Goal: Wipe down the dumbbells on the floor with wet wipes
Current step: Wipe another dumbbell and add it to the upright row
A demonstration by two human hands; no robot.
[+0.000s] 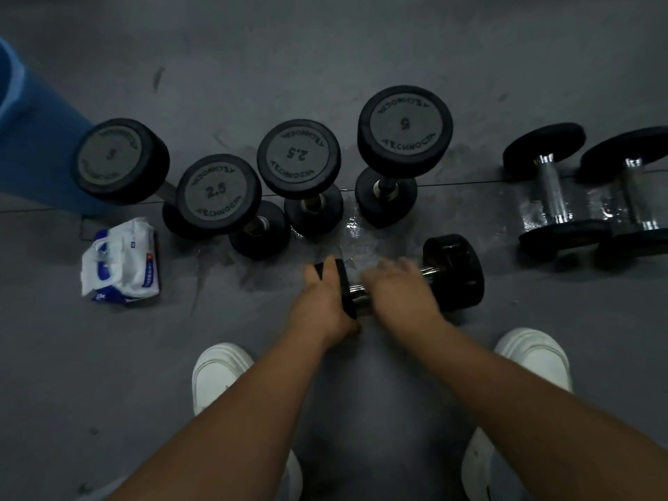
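Dumbbells (pixel 299 157) stand on end, four in a row, on a grey floor (pixel 325 48), with a blue roll (pixel 32 139) at their left. A lying pair (pixel 553 189) sits to the right. The nearest dumbbell (pixel 455 269) lies on its side ahead of white shoes (pixel 220 370). The left hand (pixel 325 301) grips one end weight. The right hand (pixel 397 283) is a blur over the handle, its grip unclear. A wipes pack (pixel 123 262) lies to the left.

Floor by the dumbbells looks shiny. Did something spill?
Yes, a wet, glossy patch spreads on the grey floor between the upright dumbbells and the lying dumbbell; more sheen lies under the two dumbbells at right. Likely wipe moisture.
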